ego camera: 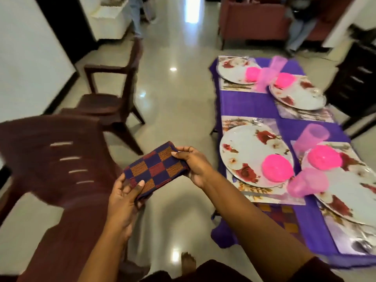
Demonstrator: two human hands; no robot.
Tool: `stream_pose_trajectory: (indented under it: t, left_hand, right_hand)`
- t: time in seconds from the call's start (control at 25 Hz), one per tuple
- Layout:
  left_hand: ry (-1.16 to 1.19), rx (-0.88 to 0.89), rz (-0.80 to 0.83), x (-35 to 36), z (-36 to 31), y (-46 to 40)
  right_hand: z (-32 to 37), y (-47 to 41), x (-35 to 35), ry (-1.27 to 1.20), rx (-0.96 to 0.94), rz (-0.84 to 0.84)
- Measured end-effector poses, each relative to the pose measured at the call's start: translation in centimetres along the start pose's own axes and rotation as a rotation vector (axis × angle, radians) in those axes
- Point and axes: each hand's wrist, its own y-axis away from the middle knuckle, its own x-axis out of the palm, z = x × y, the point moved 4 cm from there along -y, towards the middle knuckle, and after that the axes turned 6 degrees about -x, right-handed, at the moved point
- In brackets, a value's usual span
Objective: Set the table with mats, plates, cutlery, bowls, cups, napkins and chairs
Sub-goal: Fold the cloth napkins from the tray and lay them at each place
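I hold a folded checked napkin (pixel 156 166) in purple, orange and red over the floor, left of the table. My left hand (pixel 124 197) pinches its near corner and my right hand (pixel 193 165) grips its far edge. The table (pixel 244 102) wears a purple cloth and carries floral mats, several flowered plates such as the nearest one (pixel 244 147), pink bowls (pixel 277 168) upside down and pink cups (pixel 309 181). Another checked napkin (pixel 278 215) lies on the table's near edge. Cutlery (pixel 256 193) lies beside the near plate.
Two dark brown plastic chairs stand on the tiled floor to my left, one close (pixel 50 159) and one farther (pixel 114 94). A dark chair (pixel 358 84) stands beyond the table on the right. A maroon sofa (pixel 254 19) and a person's legs (pixel 299 31) are at the back.
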Motion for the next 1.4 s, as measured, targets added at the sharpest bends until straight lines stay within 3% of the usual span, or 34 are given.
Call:
stream_pose_trajectory:
  t: [0.44, 0.48, 0.56, 0.96, 1.2, 1.4]
  left_hand:
    - [-0.234, -0.229, 0.423, 15.7, 1.2, -13.7]
    - [-0.248, -0.227, 0.407, 16.3, 1.1, -13.8]
    - [-0.339, -0.306, 0.604, 21.5, -1.5, -19.5]
    - [-0.46, -0.359, 0.86, 28.5, -2.8, -23.9]
    - [-0.478, -0.312, 0.887, 30.7, -3.4, -26.1]
    - [-0.375, -0.376, 0.833, 30.9, -3.2, -29.4]
  right_hand:
    - [5.0, -5.4, -12.4, -0.22, -0.074, -0.498]
    - [5.2, -5.3, -13.0, -0.203, -0.073, -0.506]
    - [7.5, -7.9, -13.9, -0.304, -0.148, -0.684]
    - [11.1, -8.8, -15.7, -0.437, -0.326, -0.898]
    - [12.4, -10.5, -15.8, -0.511, -0.398, -0.892]
    - [12.6, -13.2, -15.1, -0.475, -0.394, -0.859]
